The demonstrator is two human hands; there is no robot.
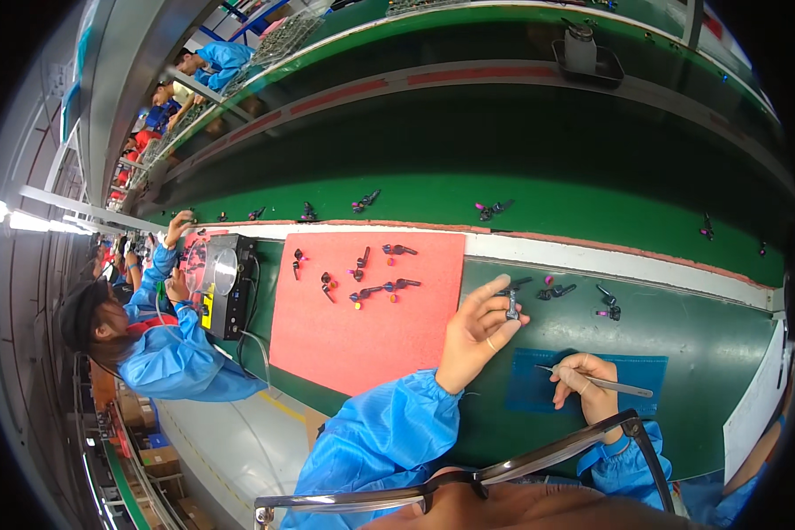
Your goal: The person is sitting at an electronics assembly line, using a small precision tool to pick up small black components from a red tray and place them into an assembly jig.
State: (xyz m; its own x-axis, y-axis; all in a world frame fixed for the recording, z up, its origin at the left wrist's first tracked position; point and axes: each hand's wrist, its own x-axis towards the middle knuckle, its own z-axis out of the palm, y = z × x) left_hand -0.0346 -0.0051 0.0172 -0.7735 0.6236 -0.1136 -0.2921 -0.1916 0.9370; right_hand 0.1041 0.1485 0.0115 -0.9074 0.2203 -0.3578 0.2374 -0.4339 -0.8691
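Observation:
My left hand (pixel 479 334) is raised over the green bench, its fingers closed round a small dark grey part (pixel 512 306) with a narrow stem; its exact kind is too small to make out. To the right and nearer, my right hand (pixel 585 382) grips metal tweezers (pixel 625 387), their thin tip pointing left. Beneath that hand lies a translucent blue mat (pixel 526 389). Small black parts with magenta ends, such as one black part (pixel 556 291) and another black part (pixel 608 305), rest on the bench right of my left hand.
A pink foam sheet (pixel 327 327) to the left carries several similar black parts. Behind a white ledge (pixel 574 256), a green conveyor belt (pixel 424 190) holds more. At far left, a person in a blue smock (pixel 177 353) works beside a black machine (pixel 228 300). A white sheet (pixel 751 402) hangs at right.

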